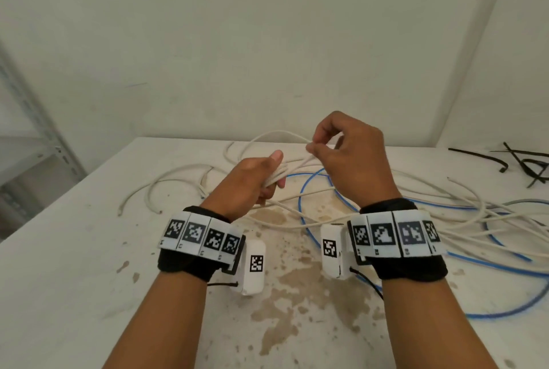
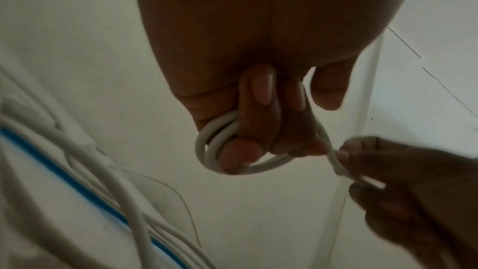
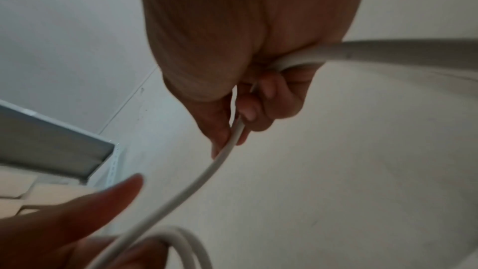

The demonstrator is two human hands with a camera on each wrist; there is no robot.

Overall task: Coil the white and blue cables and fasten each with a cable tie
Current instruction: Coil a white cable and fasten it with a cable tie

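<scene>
My left hand (image 1: 269, 178) grips a small bundle of white cable loops (image 2: 214, 146) above the table's middle, fingers curled round them (image 2: 256, 122). Just to the right and slightly higher, my right hand (image 1: 319, 144) pinches a strand of the same white cable (image 3: 204, 177) between thumb and forefinger; that strand runs down to the loops. More white cable (image 1: 463, 223) lies loose over the table. The blue cable (image 1: 505, 270) sprawls in wide curves under and right of my right wrist. Black cable ties (image 1: 528, 166) lie at the far right.
The white table (image 1: 74, 279) is stained brown in the middle. A wall stands close behind it, and a grey metal shelf (image 1: 32, 137) stands to the left. A short white cable piece (image 1: 154, 187) lies at the left of the tangle.
</scene>
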